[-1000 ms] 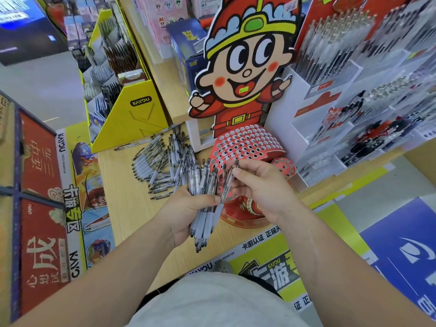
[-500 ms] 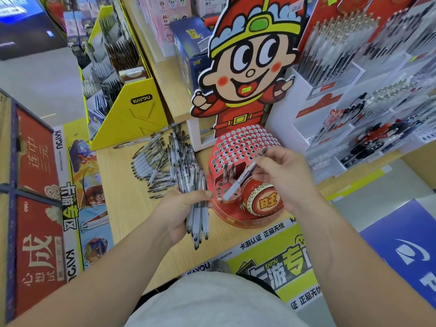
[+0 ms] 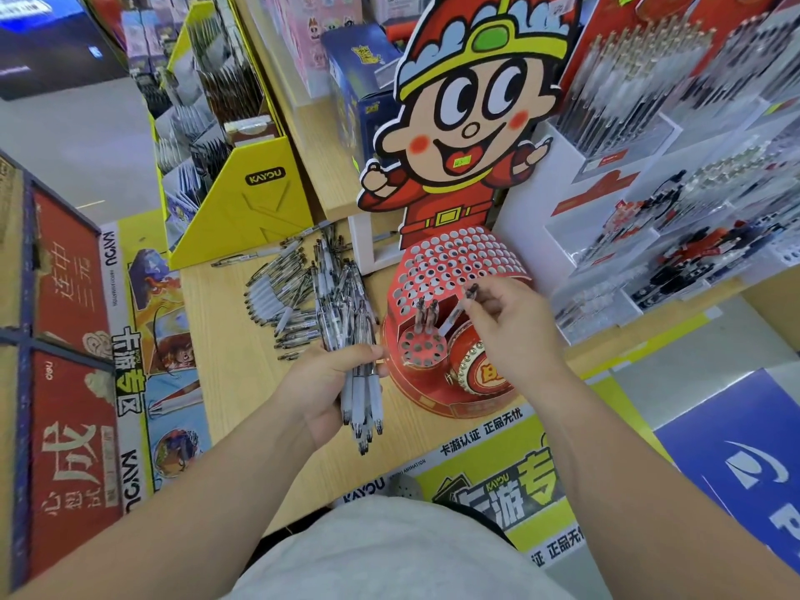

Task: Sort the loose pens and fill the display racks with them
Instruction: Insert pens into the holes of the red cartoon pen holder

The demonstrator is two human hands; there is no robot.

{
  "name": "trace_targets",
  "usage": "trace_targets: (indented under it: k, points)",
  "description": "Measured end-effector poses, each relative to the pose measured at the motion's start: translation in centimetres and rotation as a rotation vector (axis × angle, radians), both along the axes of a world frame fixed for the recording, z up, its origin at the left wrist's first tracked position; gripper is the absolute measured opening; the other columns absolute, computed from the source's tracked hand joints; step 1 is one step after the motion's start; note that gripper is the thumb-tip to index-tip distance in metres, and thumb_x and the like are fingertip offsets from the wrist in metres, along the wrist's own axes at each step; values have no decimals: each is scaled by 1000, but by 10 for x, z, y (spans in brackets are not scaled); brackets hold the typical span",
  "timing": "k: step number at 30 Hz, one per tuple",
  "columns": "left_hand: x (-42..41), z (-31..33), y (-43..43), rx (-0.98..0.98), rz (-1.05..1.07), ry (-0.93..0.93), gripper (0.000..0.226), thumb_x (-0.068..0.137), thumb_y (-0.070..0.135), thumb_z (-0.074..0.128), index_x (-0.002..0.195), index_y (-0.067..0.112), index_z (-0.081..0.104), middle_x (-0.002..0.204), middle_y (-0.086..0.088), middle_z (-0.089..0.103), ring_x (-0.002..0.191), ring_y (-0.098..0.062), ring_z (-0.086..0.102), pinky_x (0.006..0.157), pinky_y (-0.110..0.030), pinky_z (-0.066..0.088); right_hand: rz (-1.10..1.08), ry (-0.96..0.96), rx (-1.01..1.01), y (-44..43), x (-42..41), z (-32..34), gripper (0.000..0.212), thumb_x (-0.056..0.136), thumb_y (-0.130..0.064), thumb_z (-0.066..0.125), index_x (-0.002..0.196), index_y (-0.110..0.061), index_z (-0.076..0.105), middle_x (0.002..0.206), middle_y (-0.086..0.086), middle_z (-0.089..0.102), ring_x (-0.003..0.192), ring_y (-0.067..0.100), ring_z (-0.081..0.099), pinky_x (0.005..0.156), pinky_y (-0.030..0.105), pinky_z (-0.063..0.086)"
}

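Yellow card stand on wooden counter

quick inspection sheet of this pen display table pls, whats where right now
surface: wooden tabletop, bare near the front edge.
job's things: loose pens heaped towards the back; red holed rack mostly unfilled, two pens standing in its lower tier.
clutter: yellow card box behind the heap.
grippers: left hand grips a pen bundle; right hand pinches a single pen, tilted over the lower tier.
cables: nothing seen.
surroundings: cartoon cutout behind the rack; stocked pen shelves to the right.
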State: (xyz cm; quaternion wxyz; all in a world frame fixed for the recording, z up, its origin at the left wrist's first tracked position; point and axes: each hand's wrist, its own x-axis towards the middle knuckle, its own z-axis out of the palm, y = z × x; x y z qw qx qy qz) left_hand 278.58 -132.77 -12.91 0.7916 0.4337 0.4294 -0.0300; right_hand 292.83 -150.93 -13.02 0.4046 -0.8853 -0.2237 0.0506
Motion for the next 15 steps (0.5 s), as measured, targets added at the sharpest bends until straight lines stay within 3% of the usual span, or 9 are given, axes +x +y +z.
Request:
trace_targets:
  k: [7,15]
  points:
    - [-2,0,2,-7,1,-10,9,85,2,72,94,-2,73,87,-12,74,68,-20,69,67,-33,52,79,-60,-102,9,0,-8,6,93,-15,66,94,-15,72,84,0,65,79,16,63,71,30,50]
    - [0,0,4,-3,3,-9,26,83,3,74,107,-7,70,87,-13,73,68,-19,69,60,-32,55,166,-29,-250,17,4,-22,5,90,-19,68,91,-15,72,84,0,67,77,19,62,73,40,54]
